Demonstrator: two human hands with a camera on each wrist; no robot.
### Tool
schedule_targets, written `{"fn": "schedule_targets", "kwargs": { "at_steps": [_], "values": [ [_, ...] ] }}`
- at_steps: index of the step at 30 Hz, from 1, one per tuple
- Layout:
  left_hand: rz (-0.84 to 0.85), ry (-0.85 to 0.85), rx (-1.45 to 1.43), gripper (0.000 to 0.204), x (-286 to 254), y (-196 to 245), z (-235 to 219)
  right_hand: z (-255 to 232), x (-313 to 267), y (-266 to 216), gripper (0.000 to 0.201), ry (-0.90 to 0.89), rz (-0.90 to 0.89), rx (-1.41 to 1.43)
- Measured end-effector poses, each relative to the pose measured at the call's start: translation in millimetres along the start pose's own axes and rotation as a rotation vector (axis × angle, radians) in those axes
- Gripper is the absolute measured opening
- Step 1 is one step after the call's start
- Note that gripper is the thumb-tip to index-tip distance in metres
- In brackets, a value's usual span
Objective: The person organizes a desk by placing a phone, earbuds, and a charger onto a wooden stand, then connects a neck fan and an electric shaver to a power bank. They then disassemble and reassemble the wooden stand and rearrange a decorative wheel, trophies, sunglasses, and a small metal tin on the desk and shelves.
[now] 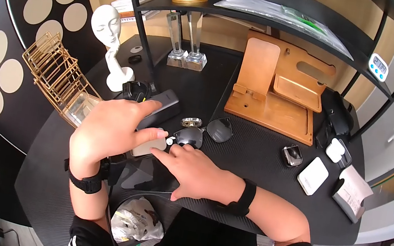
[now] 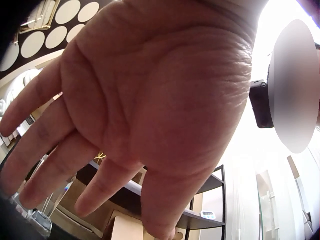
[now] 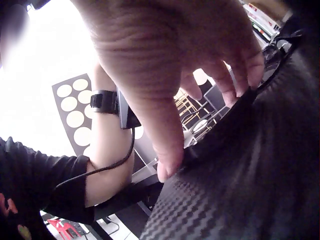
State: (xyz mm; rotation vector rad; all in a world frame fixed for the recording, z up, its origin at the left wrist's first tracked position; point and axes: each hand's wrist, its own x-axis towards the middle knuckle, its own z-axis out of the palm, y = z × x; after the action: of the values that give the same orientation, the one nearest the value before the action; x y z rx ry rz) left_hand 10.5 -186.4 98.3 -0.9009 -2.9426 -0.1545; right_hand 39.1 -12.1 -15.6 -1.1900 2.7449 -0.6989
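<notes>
My left hand (image 1: 111, 127) hovers over the left part of the desk, fingers straight and spread, with nothing against the palm in the left wrist view. Its index finger overlaps a dark grey oblong case (image 1: 167, 100). Below its thumb lies a pale, smooth-cornered flat object (image 1: 149, 149), partly hidden, and a small white round piece (image 1: 170, 141) shows by the thumb tip. My right hand (image 1: 196, 174) is palm down at the desk, fingers loosely bent and fingertips beside dark sunglasses (image 1: 220, 130). A shiny metal band (image 1: 191, 122) lies just behind the sunglasses.
A wooden stand (image 1: 265, 113) occupies the back right. Further right are a smartwatch (image 1: 292, 155), a white block (image 1: 313, 176), an earbud case (image 1: 337, 151) and an opened box (image 1: 352, 194). A white head sculpture (image 1: 106, 26) and gold wire rack (image 1: 58, 72) stand left; a shelf (image 1: 255, 16) spans above.
</notes>
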Motion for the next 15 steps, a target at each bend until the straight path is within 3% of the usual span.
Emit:
{"fn": "schedule_targets", "kwargs": {
  "at_steps": [3, 11, 15],
  "values": [
    [0.073, 0.07, 0.028, 0.047, 2, -2, 10, -4, -3, 1, 0.101, -0.039, 0.031, -0.019],
    [0.093, -0.028, 0.012, 0.05, 10, 7, 18, -14, -3, 7, 0.09, -0.241, 0.06, 0.14],
    [0.167, -0.104, -0.031, 0.056, 13, 2, 22, -23, -3, 31, 0.081, -0.04, -0.008, 0.308]
  ]
}}
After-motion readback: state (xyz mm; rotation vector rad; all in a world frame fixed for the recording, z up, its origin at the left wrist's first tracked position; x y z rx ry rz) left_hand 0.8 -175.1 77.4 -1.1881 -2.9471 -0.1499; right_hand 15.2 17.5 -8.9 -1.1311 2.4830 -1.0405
